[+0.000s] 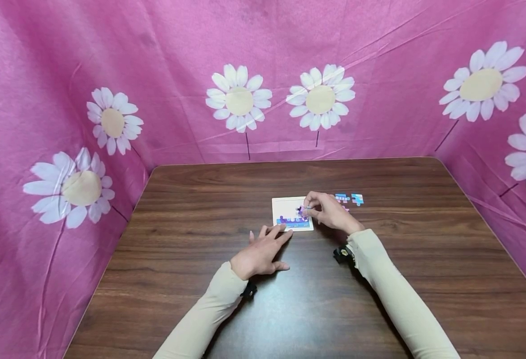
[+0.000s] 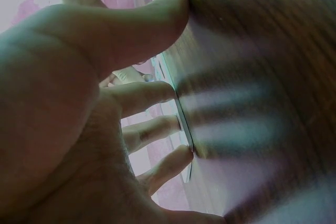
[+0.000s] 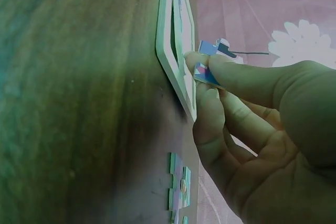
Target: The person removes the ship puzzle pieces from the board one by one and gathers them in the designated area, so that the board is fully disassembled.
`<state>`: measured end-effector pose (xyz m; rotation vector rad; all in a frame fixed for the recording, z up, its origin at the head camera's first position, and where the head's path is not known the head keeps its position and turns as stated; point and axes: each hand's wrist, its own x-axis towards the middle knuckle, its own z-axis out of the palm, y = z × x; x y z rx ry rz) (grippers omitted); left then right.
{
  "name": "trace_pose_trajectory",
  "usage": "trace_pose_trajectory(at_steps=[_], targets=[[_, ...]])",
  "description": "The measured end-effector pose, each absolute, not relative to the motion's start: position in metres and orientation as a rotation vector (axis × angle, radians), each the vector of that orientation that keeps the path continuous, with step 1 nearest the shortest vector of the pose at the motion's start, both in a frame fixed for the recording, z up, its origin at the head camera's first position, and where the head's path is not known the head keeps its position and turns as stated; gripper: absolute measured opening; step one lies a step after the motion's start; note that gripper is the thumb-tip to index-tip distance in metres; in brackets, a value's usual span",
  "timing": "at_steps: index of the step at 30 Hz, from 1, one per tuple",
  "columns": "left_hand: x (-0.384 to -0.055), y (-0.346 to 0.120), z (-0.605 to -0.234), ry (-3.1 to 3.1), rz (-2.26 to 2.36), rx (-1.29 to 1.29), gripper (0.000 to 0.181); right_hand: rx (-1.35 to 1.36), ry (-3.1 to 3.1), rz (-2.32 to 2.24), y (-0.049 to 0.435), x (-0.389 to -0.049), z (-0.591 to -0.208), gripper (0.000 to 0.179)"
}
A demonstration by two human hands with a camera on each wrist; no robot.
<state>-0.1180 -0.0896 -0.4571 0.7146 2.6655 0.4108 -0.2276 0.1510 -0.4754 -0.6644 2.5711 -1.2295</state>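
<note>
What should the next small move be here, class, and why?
Probably lower the puzzle piece into the white tray: the right hand pinches it by the tray's right side, bare white space shows at the far left, and the left hand touches the near edge.

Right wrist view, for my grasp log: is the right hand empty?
No, the right hand pinches a partly blue puzzle piece.

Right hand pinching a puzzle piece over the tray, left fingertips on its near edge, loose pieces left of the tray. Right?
Wrong side for the loose pieces: the head view shows them to the right of the tray, not the left. The rest holds: the right hand pinches a puzzle piece over the tray, and the left hand touches its near edge.
</note>
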Motion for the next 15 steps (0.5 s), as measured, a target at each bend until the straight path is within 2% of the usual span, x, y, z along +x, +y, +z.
trace_pose_trajectory(at_steps=[5, 15], targets=[[-0.117, -0.089, -0.457, 2.660, 0.420, 0.713, 0.086, -0.629, 2.590, -1.256, 0.156, -0.225, -0.473, 0.007], [-0.118, -0.090, -0.457, 2.660, 0.447, 0.710, 0.086, -0.505, 2.669, -1.294, 0.183, -0.225, -0.468, 0.016]])
